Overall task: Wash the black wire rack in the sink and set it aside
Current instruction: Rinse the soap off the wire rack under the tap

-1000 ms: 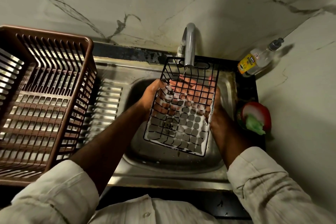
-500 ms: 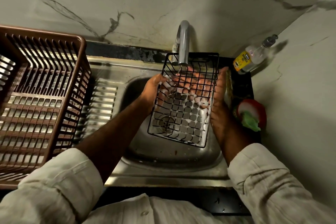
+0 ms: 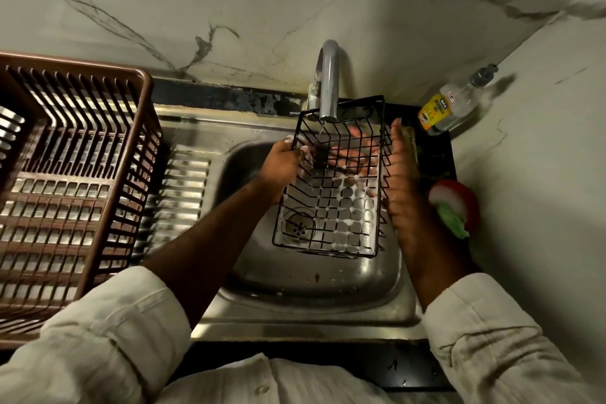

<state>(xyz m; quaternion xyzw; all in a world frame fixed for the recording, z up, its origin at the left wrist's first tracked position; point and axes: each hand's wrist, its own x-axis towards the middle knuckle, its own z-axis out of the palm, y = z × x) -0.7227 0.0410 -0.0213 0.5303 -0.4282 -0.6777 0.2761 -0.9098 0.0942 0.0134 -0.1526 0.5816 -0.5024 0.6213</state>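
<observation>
The black wire rack [image 3: 341, 210] hangs tilted over the steel sink [image 3: 295, 282], its far end under the tap [image 3: 329, 82], which runs a thin stream of water. White foam clings to the rack's lower mesh. My left hand [image 3: 282, 164] grips the rack's left rim, thumb over the edge. My right hand [image 3: 400, 180] lies along the right side with its thumb pointing up. Its straight, spread fingers show through the mesh, pressed against the rack's underside.
A large brown plastic dish basket [image 3: 82, 174] stands on the draining board at left. A dish soap bottle [image 3: 449, 108] leans in the back right corner. A red holder with a green scrubber [image 3: 455, 207] sits right of the sink. Marble walls close the back and right.
The rack has been lifted and moved further under the tap. My right hand has slid up along the right side, and there is less foam on the mesh.
</observation>
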